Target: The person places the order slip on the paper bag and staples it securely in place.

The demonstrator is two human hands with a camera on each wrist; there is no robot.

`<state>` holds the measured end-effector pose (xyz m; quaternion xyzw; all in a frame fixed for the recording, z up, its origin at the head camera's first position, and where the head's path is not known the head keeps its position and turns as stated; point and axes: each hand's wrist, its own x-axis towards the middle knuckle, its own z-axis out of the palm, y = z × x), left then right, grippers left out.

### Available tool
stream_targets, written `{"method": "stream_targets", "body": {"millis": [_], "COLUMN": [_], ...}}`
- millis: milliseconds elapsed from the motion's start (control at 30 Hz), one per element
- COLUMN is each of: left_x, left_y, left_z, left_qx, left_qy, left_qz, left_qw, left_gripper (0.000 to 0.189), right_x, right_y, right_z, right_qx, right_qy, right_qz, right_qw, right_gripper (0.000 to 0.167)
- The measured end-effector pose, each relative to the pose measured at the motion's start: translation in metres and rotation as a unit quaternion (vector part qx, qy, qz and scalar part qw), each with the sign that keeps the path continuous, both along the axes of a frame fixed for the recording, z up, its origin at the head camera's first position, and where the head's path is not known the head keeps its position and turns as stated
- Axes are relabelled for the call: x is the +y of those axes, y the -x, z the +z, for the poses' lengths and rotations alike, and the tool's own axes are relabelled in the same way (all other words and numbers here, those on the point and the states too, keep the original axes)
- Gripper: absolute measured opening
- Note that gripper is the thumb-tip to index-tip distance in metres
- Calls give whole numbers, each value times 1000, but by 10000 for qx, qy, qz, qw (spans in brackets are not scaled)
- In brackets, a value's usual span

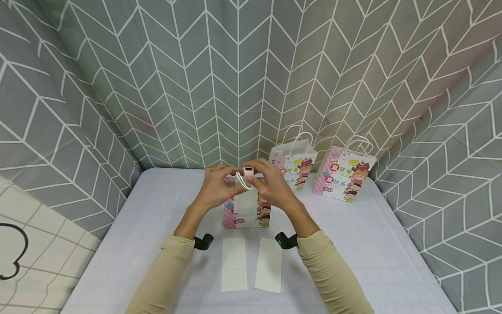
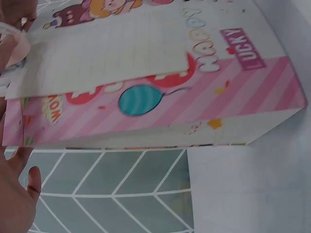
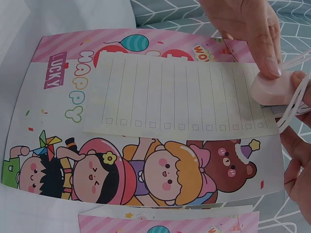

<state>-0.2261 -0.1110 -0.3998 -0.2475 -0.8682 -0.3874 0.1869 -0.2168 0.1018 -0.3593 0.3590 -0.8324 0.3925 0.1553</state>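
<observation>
A white and pink cartoon paper gift bag (image 1: 247, 223) stands in the middle, with a lined paper sheet (image 3: 180, 97) flat on its front. My right hand (image 1: 276, 185) grips a small pink stapler (image 1: 249, 172), which sits over the bag's top edge and the upper end of the sheet. My left hand (image 1: 215, 187) pinches the bag's upper edge from the other side, its thumb tip right beside the stapler in the right wrist view. White rope handles (image 3: 294, 107) hang forward between the hands. The stapler's far end is hidden by fingers.
Two similar gift bags, one (image 1: 294, 172) behind and one (image 1: 343, 176) to the right, stand at the back right. Two lined paper strips (image 1: 234, 266) (image 1: 269, 266) lie side by side in front on the white tablecloth (image 1: 157, 209). A patterned curtain (image 1: 188, 87) hangs behind.
</observation>
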Motion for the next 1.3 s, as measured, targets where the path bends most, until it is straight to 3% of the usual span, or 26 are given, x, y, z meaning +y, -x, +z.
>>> {"method": "stream_targets", "body": {"millis": [133,400,800,1300], "left_x": [5,7,6,9], "left_y": [-2,-2,-4,-5], "left_z": [-3,-3,-4,-4], "left_qx": [-52,613,480,454], "left_qy": [24,28,34,105], "left_qz": [66,114,98,56], "left_qw": [10000,9981,9988,9989], "left_gripper": [58,52,51,49], "right_x": [1,3,14,17], "right_y": [0,-1,0,1], "right_z": [-1,2,5,3], "right_qx": [34,-141,-1427,-1562], "right_qy": [-22,-94,-247,-433], "right_qz": [-11,42,491,241], "right_qw": [10000,9998,9882,9865], "right_gripper": [36,37,52,44]}}
